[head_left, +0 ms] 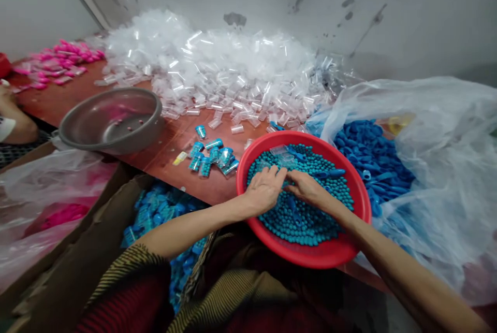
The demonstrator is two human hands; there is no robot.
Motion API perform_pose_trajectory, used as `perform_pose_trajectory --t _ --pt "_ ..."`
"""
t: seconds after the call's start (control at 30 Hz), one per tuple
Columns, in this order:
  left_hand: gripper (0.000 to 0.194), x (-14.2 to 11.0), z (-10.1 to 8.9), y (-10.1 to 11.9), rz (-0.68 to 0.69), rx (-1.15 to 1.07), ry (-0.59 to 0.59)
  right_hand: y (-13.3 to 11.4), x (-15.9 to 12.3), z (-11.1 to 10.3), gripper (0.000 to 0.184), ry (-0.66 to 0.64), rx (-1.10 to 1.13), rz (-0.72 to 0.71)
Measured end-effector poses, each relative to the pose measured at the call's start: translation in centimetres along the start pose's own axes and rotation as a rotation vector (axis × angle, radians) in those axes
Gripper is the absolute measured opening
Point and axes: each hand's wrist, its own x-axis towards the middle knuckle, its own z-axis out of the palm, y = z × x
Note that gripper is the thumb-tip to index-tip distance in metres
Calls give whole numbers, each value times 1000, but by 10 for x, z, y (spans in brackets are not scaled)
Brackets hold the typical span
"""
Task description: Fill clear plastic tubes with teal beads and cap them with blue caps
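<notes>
A red basin (306, 258) in front of me is filled with small teal beads (310, 232). Just above the beads, my left hand (267, 189) and my right hand (306, 187) meet with fingers curled together; whatever they hold is hidden. Among the beads lie a few clear tubes (282, 155) and blue plastic pieces with a narrow end, one blue piece (334, 173) right of my right hand. Left of the basin, several blue-capped tubes with beads inside (205, 164) lie on the reddish table (174, 139).
A large heap of clear tubes (233, 74) lines the wall. Blue plastic pieces (373, 154) fill a clear bag (446, 131) at right. A grey basin (111, 141) and pink pieces (62, 61) are left. Below, a cardboard box (77, 250) adjoins filled tubes (171, 214). Another person's arm (17, 118) shows.
</notes>
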Motion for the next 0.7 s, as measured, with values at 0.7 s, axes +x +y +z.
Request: perform_pose_trajectory --t 0.7 --pt "13 63 54 26 -294 -730 -662 22 -85 -12 34 247 701 287"
